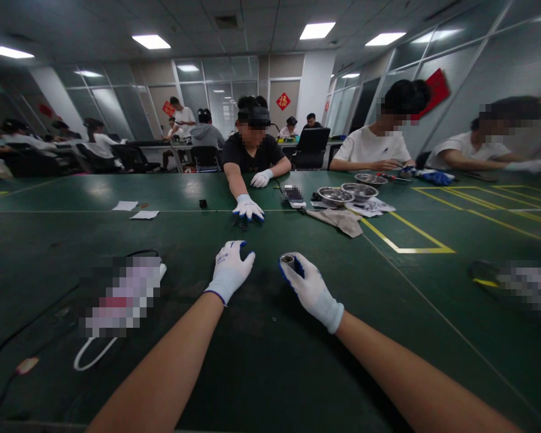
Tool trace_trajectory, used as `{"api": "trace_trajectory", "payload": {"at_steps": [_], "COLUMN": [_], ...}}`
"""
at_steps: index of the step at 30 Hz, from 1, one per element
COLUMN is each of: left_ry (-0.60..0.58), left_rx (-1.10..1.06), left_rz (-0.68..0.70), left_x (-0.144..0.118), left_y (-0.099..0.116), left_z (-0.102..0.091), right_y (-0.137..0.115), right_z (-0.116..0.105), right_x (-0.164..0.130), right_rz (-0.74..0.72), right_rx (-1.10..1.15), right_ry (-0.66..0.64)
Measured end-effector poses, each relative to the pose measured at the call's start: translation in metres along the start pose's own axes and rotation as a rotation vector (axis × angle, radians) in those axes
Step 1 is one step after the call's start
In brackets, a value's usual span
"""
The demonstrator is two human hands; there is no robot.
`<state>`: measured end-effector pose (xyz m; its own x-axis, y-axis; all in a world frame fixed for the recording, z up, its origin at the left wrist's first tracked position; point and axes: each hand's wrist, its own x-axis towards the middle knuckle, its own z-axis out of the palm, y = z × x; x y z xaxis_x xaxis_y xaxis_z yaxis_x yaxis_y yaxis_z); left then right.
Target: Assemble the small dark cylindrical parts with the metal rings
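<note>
Both my hands wear white gloves with blue edging and rest on a green table. My right hand is closed around a small metal cylinder whose open end sticks out above the fingers. My left hand lies flat on the table a little to the left, fingers together, holding nothing. Across the table a person in a black shirt stretches a gloved hand over a small dark part.
Three metal bowls and a beige cloth sit at the far right by yellow floor-tape lines. White paper slips lie far left. A black cable and a white cord run at my left. Other people sit around the table.
</note>
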<state>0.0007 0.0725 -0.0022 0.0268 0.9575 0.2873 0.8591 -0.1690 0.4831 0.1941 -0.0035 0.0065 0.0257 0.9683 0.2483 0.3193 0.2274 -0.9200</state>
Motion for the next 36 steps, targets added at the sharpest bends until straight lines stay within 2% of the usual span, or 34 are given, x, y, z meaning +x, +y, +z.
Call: {"api": "trace_trajectory", "payload": {"at_steps": [12, 29, 33, 36], "left_ry": [0.040, 0.061, 0.047, -0.006], "left_rx": [-0.017, -0.029, 0.042, 0.144], "left_rz": [-0.052, -0.027, -0.058, -0.066], "left_x": [0.010, 0.011, 0.018, 0.030], "left_y": [-0.007, -0.010, -0.009, -0.009], "left_z": [0.003, 0.004, 0.006, 0.009], "right_y": [-0.001, -0.001, -0.003, -0.004], "right_z": [0.000, 0.002, 0.003, 0.003], "right_x": [-0.002, -0.003, -0.003, -0.004], "right_rz": [-0.003, -0.033, -0.046, -0.036], "right_rx": [0.006, -0.009, -0.022, -0.023], "right_ry": [-0.030, -0.051, -0.051, -0.068]}}
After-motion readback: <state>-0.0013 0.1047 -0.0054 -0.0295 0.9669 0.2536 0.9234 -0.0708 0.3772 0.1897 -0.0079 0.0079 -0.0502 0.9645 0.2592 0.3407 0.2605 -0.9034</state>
